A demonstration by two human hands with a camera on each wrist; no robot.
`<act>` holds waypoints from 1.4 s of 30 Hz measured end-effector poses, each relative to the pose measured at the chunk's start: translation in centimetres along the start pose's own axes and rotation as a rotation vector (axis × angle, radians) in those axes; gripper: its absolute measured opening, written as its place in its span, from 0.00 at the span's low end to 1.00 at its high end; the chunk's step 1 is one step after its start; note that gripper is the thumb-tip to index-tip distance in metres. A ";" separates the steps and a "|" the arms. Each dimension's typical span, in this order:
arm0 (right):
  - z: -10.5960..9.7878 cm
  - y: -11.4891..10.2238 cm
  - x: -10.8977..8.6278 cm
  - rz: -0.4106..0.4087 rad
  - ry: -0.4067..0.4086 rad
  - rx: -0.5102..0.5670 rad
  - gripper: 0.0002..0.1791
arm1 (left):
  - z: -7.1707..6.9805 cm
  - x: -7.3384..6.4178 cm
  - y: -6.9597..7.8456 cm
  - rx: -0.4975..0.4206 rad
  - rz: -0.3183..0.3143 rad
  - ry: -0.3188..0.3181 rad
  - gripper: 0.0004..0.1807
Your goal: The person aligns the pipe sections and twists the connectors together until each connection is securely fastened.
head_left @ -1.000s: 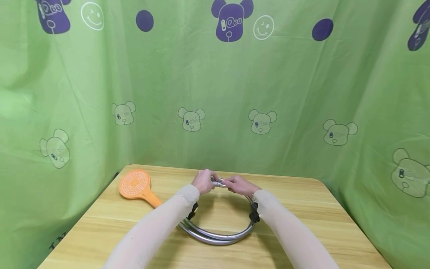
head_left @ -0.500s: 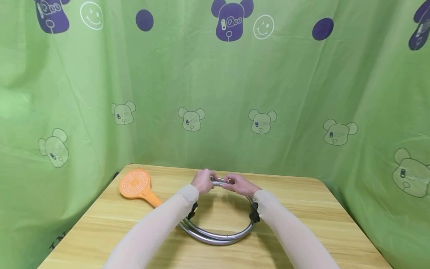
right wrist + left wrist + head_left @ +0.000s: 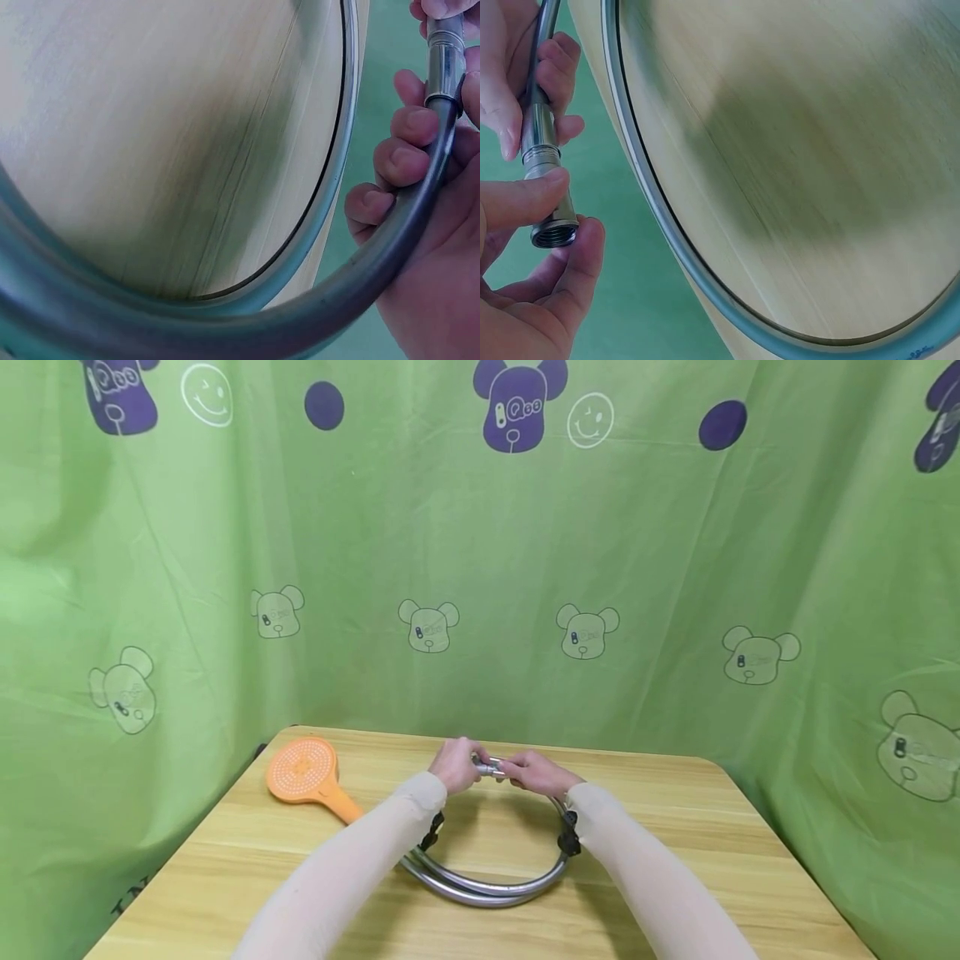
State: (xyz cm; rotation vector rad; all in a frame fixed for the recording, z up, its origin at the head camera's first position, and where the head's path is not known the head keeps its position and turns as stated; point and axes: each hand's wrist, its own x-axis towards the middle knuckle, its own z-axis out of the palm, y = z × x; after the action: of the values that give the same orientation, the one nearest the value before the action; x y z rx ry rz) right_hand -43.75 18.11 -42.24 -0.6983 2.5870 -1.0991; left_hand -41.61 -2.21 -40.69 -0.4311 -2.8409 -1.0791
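A grey metal shower hose [image 3: 480, 900] lies coiled on the table, its end fitting raised between both hands. My left hand [image 3: 454, 765] pinches the hollow metal connector [image 3: 564, 206] between thumb and fingers; inner threads show in its open mouth. Beside it, my right hand [image 3: 542, 773] holds the hose end, fingers curled around the hose and its smooth metal sleeve [image 3: 442, 71]. A band of outer threads [image 3: 541, 156] shows between sleeve and connector. An orange shower head [image 3: 302, 768] lies face up at the left, its handle end hidden behind the left forearm.
The wooden table [image 3: 712, 843] carries all these things. A green patterned curtain [image 3: 480, 543] hangs behind it and along both sides. The hose loops beneath both wrists, near the black wrist cameras [image 3: 569, 835].
My right fingers have shifted on the hose end, lifting into a different grasp half a second ago, then coming back around it. My left hand, the coil and the shower head stay in place.
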 end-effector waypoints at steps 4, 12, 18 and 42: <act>0.1 -0.5 -0.4 0.005 0.014 0.024 0.19 | 0.1 -0.1 -0.1 0.018 0.021 0.010 0.16; 0.4 -0.5 -0.8 -0.076 0.062 0.044 0.11 | 0.0 -0.1 -0.1 0.029 0.023 0.018 0.17; 0.2 -0.1 -0.6 -0.090 0.048 -0.012 0.08 | 0.2 0.0 -0.1 0.021 0.011 0.010 0.16; 0.5 -0.2 -0.9 -0.070 0.070 0.046 0.12 | 0.0 -0.1 0.0 -0.009 0.025 0.003 0.17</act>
State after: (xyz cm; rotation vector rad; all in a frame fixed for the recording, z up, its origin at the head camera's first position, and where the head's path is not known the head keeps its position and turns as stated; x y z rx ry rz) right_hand -42.76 18.16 -42.40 -0.7580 2.6040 -1.2206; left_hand -41.50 -2.25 -40.74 -0.4639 -2.8217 -1.0883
